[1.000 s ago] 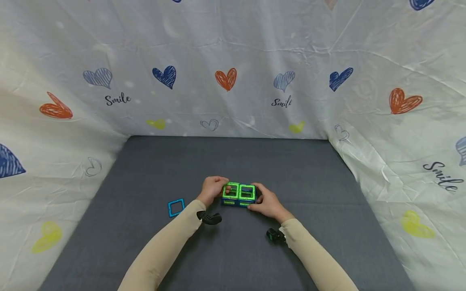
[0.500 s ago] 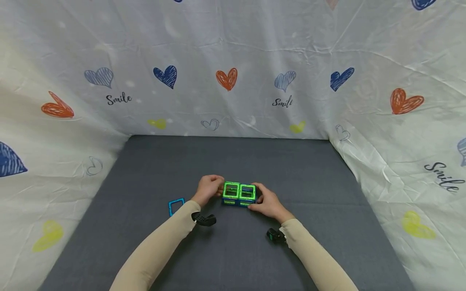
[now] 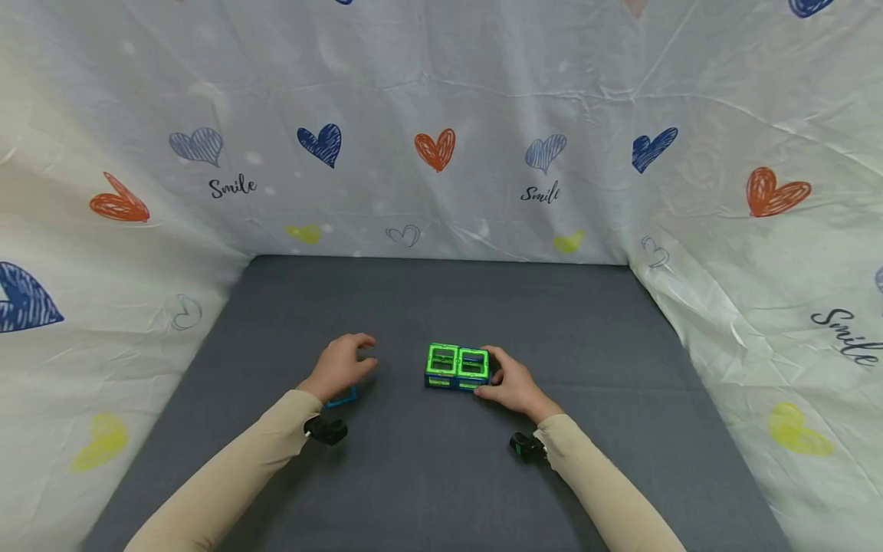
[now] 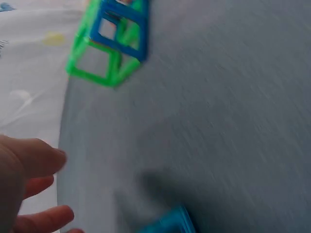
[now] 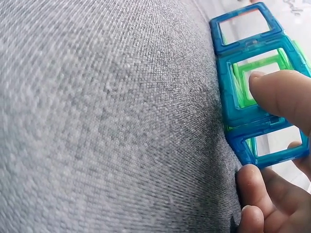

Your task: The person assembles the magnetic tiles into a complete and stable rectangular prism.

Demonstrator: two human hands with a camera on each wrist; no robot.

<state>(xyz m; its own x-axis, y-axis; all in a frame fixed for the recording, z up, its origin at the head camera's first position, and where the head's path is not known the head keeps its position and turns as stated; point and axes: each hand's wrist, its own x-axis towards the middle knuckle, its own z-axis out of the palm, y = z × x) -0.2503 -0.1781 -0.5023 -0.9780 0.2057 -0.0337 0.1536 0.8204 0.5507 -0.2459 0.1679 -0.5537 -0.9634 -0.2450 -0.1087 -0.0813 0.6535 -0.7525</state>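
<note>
A box of green and blue magnetic tiles rests on the dark cloth, its two green square frames uppermost. My right hand grips the box's right end, thumb on the near side. In the right wrist view the thumb lies against a blue frame and other fingers curl at the box's end. My left hand hovers to the left, fingers parted and holding nothing. Below it lies a single blue square magnetic tile, mostly hidden by the hand; in the left wrist view only a corner of that tile shows.
A dark grey cloth covers the table. Behind it and at both sides hangs a white curtain printed with hearts. A small black wrist camera sits at the left wrist, another black camera at the right.
My left hand has let go of the box's left end and moved left, over the loose blue tile, its fingers spreading. My right hand keeps its grip in place.
</note>
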